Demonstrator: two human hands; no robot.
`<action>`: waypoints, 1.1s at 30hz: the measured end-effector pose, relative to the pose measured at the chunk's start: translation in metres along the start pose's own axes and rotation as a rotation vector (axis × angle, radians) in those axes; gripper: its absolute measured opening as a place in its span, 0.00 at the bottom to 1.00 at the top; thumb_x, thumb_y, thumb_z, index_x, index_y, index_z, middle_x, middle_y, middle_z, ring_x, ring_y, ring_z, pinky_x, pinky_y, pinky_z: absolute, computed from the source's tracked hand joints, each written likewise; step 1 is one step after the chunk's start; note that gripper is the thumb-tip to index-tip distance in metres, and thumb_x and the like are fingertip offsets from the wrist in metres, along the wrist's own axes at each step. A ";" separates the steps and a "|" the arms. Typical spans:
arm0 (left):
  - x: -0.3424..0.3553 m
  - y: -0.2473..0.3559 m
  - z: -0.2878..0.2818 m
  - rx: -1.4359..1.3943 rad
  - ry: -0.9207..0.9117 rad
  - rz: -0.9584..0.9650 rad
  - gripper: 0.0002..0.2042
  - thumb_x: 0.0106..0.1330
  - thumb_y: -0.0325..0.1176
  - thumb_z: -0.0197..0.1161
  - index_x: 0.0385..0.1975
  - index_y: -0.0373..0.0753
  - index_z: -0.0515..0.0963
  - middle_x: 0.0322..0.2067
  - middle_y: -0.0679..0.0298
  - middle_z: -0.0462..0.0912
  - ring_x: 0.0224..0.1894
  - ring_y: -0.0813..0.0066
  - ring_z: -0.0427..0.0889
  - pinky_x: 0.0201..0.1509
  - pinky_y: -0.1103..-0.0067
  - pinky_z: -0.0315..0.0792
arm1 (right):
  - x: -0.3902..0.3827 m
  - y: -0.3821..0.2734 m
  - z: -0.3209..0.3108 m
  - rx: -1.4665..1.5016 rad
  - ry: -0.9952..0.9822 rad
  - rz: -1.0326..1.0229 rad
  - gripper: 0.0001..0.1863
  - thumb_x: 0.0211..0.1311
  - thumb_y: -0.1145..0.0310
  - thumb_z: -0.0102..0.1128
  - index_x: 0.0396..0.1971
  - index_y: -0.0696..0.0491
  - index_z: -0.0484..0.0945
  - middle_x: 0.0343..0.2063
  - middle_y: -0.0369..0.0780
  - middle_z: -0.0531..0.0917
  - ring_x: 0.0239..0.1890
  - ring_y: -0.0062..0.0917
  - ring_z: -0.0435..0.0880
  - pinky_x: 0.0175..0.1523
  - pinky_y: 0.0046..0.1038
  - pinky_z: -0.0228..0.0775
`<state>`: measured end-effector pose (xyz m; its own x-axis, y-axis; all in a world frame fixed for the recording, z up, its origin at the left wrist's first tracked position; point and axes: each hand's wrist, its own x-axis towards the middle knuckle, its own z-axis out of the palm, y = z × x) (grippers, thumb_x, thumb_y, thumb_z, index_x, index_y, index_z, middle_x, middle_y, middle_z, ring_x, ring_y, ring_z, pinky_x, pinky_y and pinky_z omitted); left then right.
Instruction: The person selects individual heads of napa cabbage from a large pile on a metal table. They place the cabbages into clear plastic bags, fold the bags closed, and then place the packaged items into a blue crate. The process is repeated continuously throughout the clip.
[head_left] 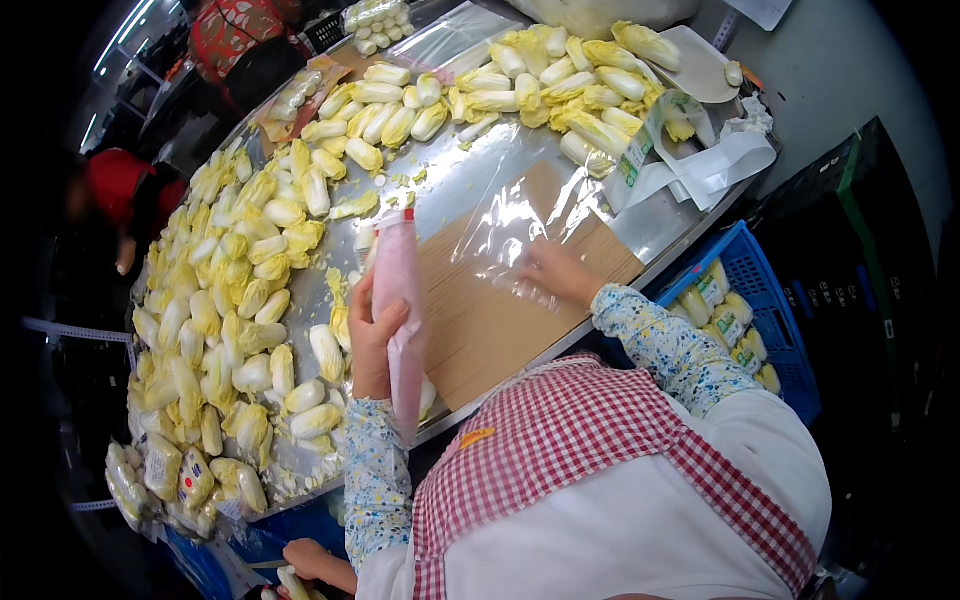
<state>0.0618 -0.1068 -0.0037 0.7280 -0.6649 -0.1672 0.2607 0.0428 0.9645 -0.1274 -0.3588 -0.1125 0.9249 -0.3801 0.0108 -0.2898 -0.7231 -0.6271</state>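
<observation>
My left hand (372,330) is closed round a long, flat pink pack (400,270) with a red bit at its top; I cannot make out what is inside. It stands upright at the left edge of a wooden board (470,340). On the board's far part lies a shiny clear plastic bag (520,215). My right hand (562,272) has its fingers pinched on the near edge of that bag. Many small yellow-white napa cabbages (240,290) are heaped to the left of my left hand, and more cabbages (540,85) lie beyond the board.
A roll of white labels (690,140) trails its strip at the metal table's right edge. Below it stands a blue crate (790,330) of packed cabbages. Wrapped cabbages (195,475) sit at the near left corner. Another person's hand (310,558) shows below; more people stand across the table.
</observation>
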 end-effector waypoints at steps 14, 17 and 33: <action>0.005 -0.066 0.031 0.387 -0.535 -0.255 0.35 0.47 0.35 0.77 0.59 0.41 0.74 0.52 0.59 0.77 0.54 0.65 0.77 0.63 0.72 0.68 | 0.011 0.020 0.024 0.022 -0.019 -0.097 0.13 0.58 0.63 0.66 0.41 0.51 0.77 0.37 0.43 0.78 0.37 0.41 0.82 0.40 0.39 0.74; -0.003 -0.087 0.025 0.504 -0.670 -0.084 0.30 0.47 0.35 0.77 0.55 0.46 0.80 0.65 0.53 0.65 0.65 0.59 0.65 0.68 0.67 0.59 | 0.015 0.025 0.020 0.191 -0.087 -0.094 0.11 0.62 0.63 0.62 0.39 0.53 0.78 0.36 0.42 0.78 0.37 0.42 0.81 0.41 0.38 0.74; 0.001 -0.070 0.034 0.938 -0.633 0.470 0.25 0.45 0.38 0.75 0.49 0.55 0.83 0.67 0.47 0.61 0.67 0.43 0.61 0.68 0.58 0.58 | 0.010 -0.014 -0.030 -0.131 -0.231 -0.226 0.17 0.60 0.71 0.56 0.50 0.55 0.73 0.43 0.48 0.79 0.44 0.43 0.81 0.47 0.41 0.75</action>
<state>0.0222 -0.1359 -0.0643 0.1234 -0.9858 0.1140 -0.6926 -0.0033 0.7213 -0.1215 -0.3694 -0.0806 0.9963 -0.0721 -0.0474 -0.0862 -0.8476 -0.5236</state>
